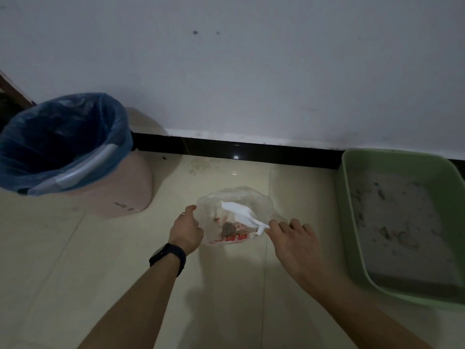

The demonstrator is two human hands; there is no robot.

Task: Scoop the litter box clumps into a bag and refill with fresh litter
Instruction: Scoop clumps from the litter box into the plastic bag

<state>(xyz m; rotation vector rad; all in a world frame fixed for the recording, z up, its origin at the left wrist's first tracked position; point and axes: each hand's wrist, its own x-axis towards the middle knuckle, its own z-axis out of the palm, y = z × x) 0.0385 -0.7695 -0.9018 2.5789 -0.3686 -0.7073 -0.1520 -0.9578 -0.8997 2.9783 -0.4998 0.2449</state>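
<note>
A clear plastic bag [247,197] with red print lies open on the tiled floor in the middle. A dark grey clump [228,229] rests inside it. My left hand [186,229] grips the bag's left edge and holds it open. My right hand [293,238] pinches the handle of a white scoop [241,212], whose blade reaches into the bag's mouth. At the right stands a green litter box [352,248] with grey, uneven litter [400,222] in it.
A pink bin [125,192] lined with a blue bag [63,137] stands at the left against the white wall. A black skirting strip [239,152] runs along the wall's base. Some scattered grit lies on the tiles near it.
</note>
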